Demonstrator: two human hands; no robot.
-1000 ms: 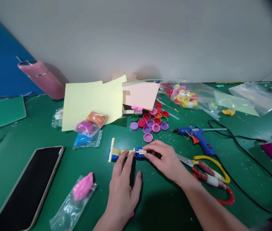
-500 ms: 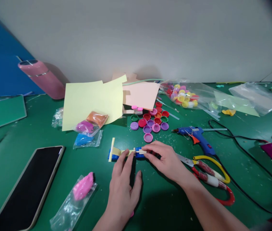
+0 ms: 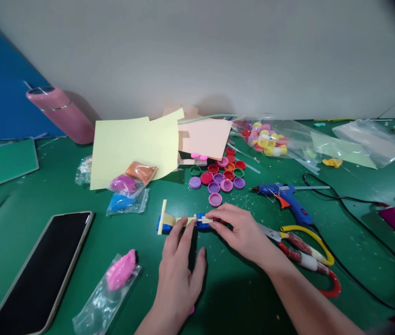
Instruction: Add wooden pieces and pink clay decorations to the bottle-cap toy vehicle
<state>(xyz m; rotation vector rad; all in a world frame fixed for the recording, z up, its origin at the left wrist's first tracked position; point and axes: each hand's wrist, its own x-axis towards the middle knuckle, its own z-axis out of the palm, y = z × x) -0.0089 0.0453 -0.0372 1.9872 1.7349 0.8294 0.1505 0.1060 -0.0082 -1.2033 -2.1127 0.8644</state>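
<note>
A small craft piece [image 3: 183,221] of blue bottle caps, yellow card and pale sticks lies on the green mat. My left hand [image 3: 179,270] rests flat with fingers stretched out, its fingertips pressing the piece's yellow middle. My right hand [image 3: 242,232] comes in from the right, and its fingers pinch the stick end at the right blue cap. Just behind the piece lie loose bottle caps [image 3: 218,177] in red, purple and green.
A phone [image 3: 40,270] lies front left beside a bagged pink clay lump [image 3: 120,270]. More clay bags [image 3: 129,186] sit on yellow paper [image 3: 134,144]. A blue glue gun [image 3: 284,197], its black cord, and scissors [image 3: 305,253] lie right. A pink bottle [image 3: 61,114] lies back left.
</note>
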